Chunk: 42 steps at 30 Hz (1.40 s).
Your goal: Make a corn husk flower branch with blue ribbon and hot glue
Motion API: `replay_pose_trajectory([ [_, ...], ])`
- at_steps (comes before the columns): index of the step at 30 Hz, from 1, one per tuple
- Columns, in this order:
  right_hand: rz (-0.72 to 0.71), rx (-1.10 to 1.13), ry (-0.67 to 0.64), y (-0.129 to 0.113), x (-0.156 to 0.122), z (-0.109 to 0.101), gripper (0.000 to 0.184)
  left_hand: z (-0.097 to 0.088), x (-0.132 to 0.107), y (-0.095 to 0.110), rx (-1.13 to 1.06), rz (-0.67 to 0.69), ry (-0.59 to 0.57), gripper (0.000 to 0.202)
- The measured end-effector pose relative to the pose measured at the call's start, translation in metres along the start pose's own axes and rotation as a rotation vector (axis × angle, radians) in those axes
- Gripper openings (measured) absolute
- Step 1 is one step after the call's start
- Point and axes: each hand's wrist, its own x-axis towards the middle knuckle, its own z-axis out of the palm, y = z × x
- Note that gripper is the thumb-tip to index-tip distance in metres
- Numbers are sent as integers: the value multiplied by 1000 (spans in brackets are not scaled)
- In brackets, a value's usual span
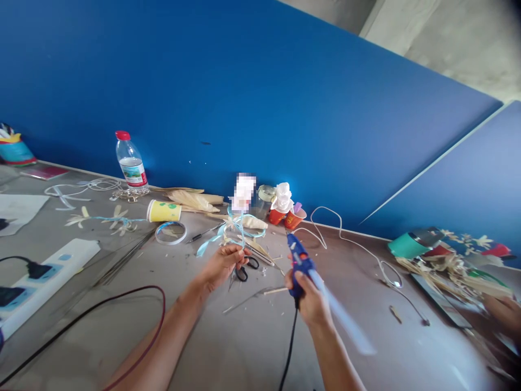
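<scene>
1. A broad, flat, blue partition panel point(244, 98) stands along the back of the tabletop.
2. The smooth, grey tabletop point(244, 347) carries the things around both hands.
3. A long, white, rectangular power strip point(81, 252) lies at the left, with black plugs point(38, 270) in it.
4. A dark-blue, pistol-shaped plastic glue gun point(301, 262) points its nozzle away from the person; the right hand point(312, 300) has its grip wrapped around the handle. A translucent, rod-shaped glue stick point(344, 317) juts from the gun's rear.
5. A clear plastic bottle point(131, 163) with a red cap stands near the panel.
6. The left hand point(225, 262) has a narrow grip, thumb and fingertips together on a thin stem.
7. Black-handled scissors point(241, 273) lie just beside those fingertips.
8. A yellow paper cup point(163, 211) with green patches lies on its side.
9. The thin, pale-blue stem point(242, 231) rises from the left fingertips towards a pixelated, whitish patch.
</scene>
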Motion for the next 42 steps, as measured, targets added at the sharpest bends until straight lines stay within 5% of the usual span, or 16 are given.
replay_pose_trajectory([
  [3, 94, 381, -152, -11, 3, 4, 39, -3, 4, -5, 85, 46, 6, 25],
  [5, 125, 434, -196, -11, 4, 12, 37, -4, 5, -8, 156, 49, 15, 27],
  [13, 224, 167, -158, 13, -7, 41, 34, -4, 7, -4, 347, 58, 98, 25],
  [32, 146, -128, -229, 27, -14, 40, 34, 4, 6, 1, 388, 79, 95, 26],
  [42, 227, -173, -252, 28, -17, 42, 34, 5, 6, 2, 382, 76, 107, 31],
])
